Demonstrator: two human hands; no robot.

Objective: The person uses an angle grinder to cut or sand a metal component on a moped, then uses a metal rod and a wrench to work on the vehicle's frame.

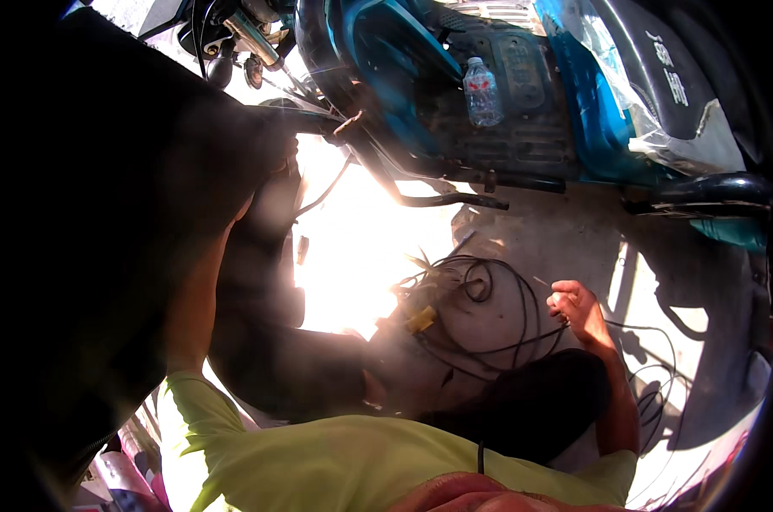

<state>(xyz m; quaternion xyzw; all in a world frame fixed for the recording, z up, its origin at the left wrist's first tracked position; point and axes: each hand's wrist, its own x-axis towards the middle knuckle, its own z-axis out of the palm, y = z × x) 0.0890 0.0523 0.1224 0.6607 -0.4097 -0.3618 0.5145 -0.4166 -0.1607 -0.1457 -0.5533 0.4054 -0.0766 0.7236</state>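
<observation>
My left forearm (197, 299) reaches up toward the scooter's front end, and deep shadow hides the hand and its fingers. Out to the right, above the floor, my right hand (576, 307) is closed with thumb and fingers together. A thin, pale tip shows beside those fingers; what it belongs to is too small to tell. Black cable (523, 341) lies in loops left of this hand and passes close by it; whether the hand touches it cannot be told. A yellow piece (421, 320) lies among the loops.
A blue electric scooter (587, 94) stands across the top, its dark seat (659, 64) partly under clear plastic. A clear bottle (482, 92) lies on its footboard (531, 128). A black bar (455, 201) juts out below. Glare washes out the floor at centre; more cable (655, 392) lies right.
</observation>
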